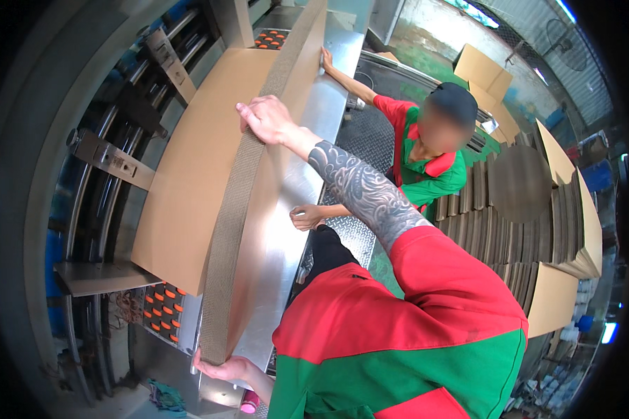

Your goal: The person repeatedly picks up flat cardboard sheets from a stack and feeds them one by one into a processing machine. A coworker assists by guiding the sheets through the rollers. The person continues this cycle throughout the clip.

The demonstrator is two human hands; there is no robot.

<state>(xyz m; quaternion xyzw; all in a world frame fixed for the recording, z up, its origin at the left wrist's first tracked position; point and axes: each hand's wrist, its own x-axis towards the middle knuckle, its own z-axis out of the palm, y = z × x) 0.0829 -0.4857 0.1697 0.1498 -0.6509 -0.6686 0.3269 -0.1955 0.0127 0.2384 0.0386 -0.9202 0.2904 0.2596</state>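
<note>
Cardboard stack [223, 279]: tilted on edge, upper centre to lower left | right hand [265, 120]: fingers clamped over its top edge | left hand [223, 368]: under its lower end, finger closure cannot be told | co-worker's hand [326, 60]: at far end

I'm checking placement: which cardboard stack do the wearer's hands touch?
The stack on the metal table, with the right hand and left hand on it; the other stacks sit near the co-worker.
</note>
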